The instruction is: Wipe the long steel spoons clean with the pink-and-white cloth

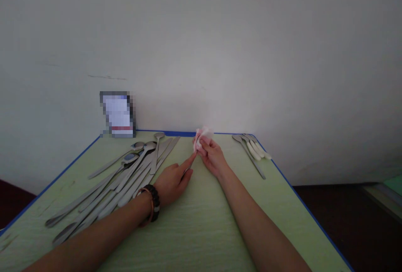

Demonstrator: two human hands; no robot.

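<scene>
My right hand (212, 155) is closed around a crumpled pink and white cloth (204, 134) near the table's far edge. Just left of it, my left hand (174, 180) is closed on a piece of metal cutlery (190, 165), its index finger reaching toward the cloth. Only a sliver of that piece shows below the finger; its head is hidden, apparently in the cloth. Beside and partly behind my left forearm lies a loose pile of long-handled metal spoons (125, 178) and knives (168, 152).
On the right of the green table (201, 230) lie a metal spoon (251, 153) and several cream-handled utensils (253, 148). A blurred device with a lit screen (118, 113) leans against the wall at the back left. The wall (201, 54) rises directly behind the table's blue edge.
</scene>
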